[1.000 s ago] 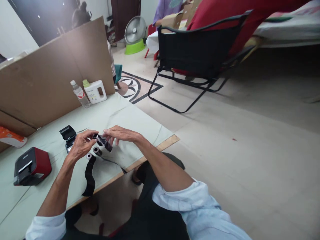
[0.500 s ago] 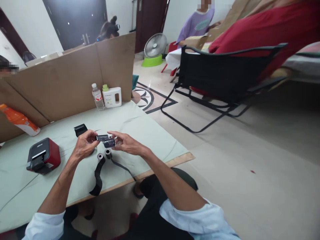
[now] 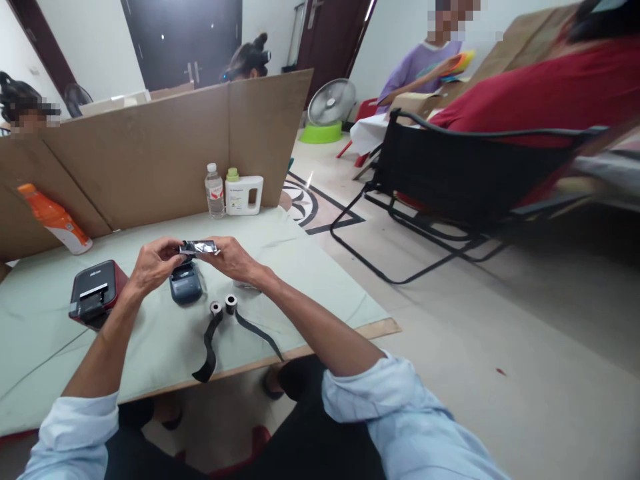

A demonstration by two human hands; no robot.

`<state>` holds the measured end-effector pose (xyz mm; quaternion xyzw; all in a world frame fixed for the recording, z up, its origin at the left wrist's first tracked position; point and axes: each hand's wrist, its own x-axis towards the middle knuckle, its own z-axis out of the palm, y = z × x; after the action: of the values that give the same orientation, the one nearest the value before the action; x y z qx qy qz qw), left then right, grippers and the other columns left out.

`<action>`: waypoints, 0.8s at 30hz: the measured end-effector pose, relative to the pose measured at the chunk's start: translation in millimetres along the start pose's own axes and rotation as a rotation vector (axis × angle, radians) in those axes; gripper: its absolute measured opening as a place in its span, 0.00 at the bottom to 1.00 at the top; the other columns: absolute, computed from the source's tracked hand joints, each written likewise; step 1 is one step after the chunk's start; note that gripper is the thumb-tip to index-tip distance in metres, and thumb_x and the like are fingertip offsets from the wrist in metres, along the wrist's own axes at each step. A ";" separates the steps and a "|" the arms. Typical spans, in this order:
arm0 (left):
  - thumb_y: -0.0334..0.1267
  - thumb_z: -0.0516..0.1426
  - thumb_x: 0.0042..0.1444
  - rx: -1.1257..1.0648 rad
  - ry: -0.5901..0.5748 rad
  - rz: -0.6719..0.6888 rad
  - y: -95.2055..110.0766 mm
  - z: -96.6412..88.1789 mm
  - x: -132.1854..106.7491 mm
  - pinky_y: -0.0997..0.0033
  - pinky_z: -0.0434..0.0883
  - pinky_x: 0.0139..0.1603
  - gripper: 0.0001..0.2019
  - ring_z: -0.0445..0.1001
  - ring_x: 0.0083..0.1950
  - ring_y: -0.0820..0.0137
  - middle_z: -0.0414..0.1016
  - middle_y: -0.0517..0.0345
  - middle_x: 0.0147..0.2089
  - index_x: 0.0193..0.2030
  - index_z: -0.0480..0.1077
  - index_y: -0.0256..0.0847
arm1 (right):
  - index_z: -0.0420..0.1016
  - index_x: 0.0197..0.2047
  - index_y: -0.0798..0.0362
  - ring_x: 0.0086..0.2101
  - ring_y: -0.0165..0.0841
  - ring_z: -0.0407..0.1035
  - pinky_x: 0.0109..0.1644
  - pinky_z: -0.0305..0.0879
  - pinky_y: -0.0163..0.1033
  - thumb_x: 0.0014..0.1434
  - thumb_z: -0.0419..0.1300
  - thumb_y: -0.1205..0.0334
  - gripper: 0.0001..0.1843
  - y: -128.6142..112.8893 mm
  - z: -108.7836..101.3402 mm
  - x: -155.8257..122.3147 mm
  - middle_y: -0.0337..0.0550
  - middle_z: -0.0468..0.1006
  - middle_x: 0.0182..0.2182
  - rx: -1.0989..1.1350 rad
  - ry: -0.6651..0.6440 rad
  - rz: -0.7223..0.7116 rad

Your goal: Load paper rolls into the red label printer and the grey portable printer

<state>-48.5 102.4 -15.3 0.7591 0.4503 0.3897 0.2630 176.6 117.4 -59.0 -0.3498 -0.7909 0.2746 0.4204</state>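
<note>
Between my two hands, above the table, is a dark, shiny roll [image 3: 201, 247] that looks wrapped in glossy film. My left hand [image 3: 156, 265] pinches its left end. My right hand [image 3: 231, 259] grips the other end, its fingers partly hidden behind. Just below stands a small dark portable printer [image 3: 185, 287]; its upper part is covered by the hands and roll. Closer to me, two small rolls stand on the table: a left roll [image 3: 215, 308] and a right roll [image 3: 231, 303], each with a black strip trailing toward the front edge.
A red and black machine [image 3: 97, 293] sits left on the table [image 3: 310, 293]. Along the cardboard partition [image 3: 165, 160] are an orange bottle [image 3: 56, 219], a water bottle [image 3: 215, 192] and a white jug [image 3: 244, 195]. Beyond the right edge stands a black folding chair [image 3: 465, 180]; other people are around.
The view has shifted left. My hands have moved away from me, with the held dark pieces brought together, and the portable printer shows more. A person at the back now holds something yellow.
</note>
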 end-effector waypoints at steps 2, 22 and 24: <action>0.40 0.63 0.52 0.038 0.020 -0.006 -9.0 -9.6 1.7 0.70 0.75 0.38 0.12 0.79 0.35 0.68 0.82 0.55 0.36 0.42 0.78 0.37 | 0.83 0.48 0.54 0.38 0.33 0.72 0.44 0.63 0.34 0.70 0.61 0.58 0.12 -4.2 6.0 13.0 0.43 0.82 0.39 -0.104 -0.009 0.002; 0.45 0.61 0.46 0.089 0.109 -0.063 -77.9 -4.8 -22.6 0.68 0.77 0.35 0.12 0.80 0.33 0.63 0.84 0.55 0.32 0.34 0.80 0.42 | 0.84 0.49 0.46 0.52 0.41 0.76 0.58 0.70 0.40 0.56 0.63 0.72 0.19 27.7 74.1 26.0 0.44 0.83 0.50 -0.072 -0.191 0.163; 0.48 0.64 0.45 0.008 0.192 -0.072 -76.7 -3.8 -25.0 0.66 0.79 0.36 0.13 0.81 0.33 0.62 0.84 0.56 0.32 0.34 0.79 0.43 | 0.83 0.48 0.45 0.47 0.39 0.78 0.53 0.72 0.39 0.54 0.65 0.71 0.18 31.8 77.1 31.3 0.41 0.84 0.47 0.145 -0.108 0.274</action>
<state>-95.6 115.4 -79.6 0.7028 0.5017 0.4491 0.2295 108.2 150.3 -105.6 -0.4080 -0.7351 0.4043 0.3601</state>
